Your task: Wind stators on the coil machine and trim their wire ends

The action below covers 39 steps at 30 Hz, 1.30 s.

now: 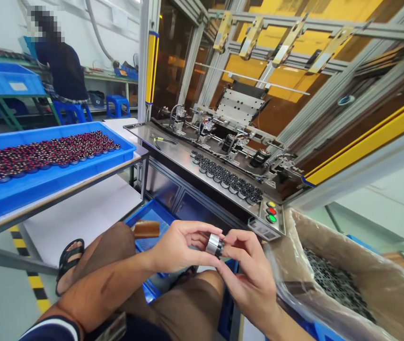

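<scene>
Above my lap, both hands meet around one small round part (213, 244) with a silver metal ring and a black toothed end. My left hand (184, 246) grips the silver side between thumb and fingers. The fingertips of my right hand (246, 260) pinch the black end, hiding some of it. Beyond the hands, rows of similar black-and-silver parts (225, 176) stand on the metal ledge of the machine.
A blue tray (117, 163) of dark parts with red dots stands on the left table. Yellow, red and green buttons (271, 211) sit at the ledge's right end. At right is a plastic-lined box (297, 237) of black pieces. Green-handled pliers (164, 140) lie on the ledge. A person (65, 71) sits behind.
</scene>
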{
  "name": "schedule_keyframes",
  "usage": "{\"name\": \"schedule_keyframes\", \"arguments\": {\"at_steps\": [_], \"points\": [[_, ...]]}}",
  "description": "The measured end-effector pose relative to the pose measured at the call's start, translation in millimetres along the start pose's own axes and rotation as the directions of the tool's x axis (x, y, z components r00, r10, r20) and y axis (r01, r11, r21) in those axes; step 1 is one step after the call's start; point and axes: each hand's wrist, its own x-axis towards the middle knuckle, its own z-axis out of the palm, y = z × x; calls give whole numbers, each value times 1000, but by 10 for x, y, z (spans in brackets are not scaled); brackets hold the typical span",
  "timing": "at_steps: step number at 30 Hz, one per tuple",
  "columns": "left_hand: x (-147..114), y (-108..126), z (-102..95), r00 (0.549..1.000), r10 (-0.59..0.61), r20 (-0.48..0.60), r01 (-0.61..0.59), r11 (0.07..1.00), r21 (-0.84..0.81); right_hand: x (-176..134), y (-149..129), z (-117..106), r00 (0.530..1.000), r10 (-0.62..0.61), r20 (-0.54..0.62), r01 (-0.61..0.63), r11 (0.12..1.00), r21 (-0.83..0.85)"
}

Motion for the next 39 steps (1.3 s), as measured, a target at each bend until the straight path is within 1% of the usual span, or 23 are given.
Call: {"name": "schedule_keyframes", "arguments": {"at_steps": [2, 5, 8, 11, 14, 20, 30, 33, 36, 38, 39], "points": [[2, -17, -23, 1000, 1, -22, -1, 1000, 27, -8, 34, 15, 999, -14, 29, 14, 1000, -6], [-15, -33, -61, 998, 38, -49, -36, 999, 29, -12, 83, 23, 998, -45, 48, 44, 999, 24], [-28, -48, -73, 997, 70, -36, -70, 998, -9, -13, 123, 15, 993, -97, 69, 97, 995, 2], [-35, -60, -63, 999, 47, -26, -47, 999, -23, -13, 134, -4, 985, -140, 103, 146, 988, -52], [-45, -64, -56, 999, 15, -39, -16, 1000, -23, -15, 121, -20, 983, -143, 115, 152, 985, -79], [-84, -65, -79, 998, -10, -55, 8, 1000, -30, -36, 119, -16, 977, -167, 132, 182, 977, -113], [-121, -38, -117, 991, -132, -4, 130, 985, -110, -78, 140, -29, 955, -244, 171, 276, 939, -205], [-140, -47, -93, 990, -143, 11, 143, 985, -100, -88, 92, -17, 955, -237, 178, 272, 939, -209], [-145, -87, -56, 989, -146, 12, 146, 984, -97, -69, 81, 37, 964, -226, 140, 251, 946, -205], [-142, -115, -35, 993, -114, 20, 115, 990, -86, -49, 105, 22, 963, -231, 139, 258, 939, -228], [-140, -125, -33, 996, -83, 23, 84, 994, -63, -48, 121, -23, 961, -228, 156, 261, 933, -248]]}}
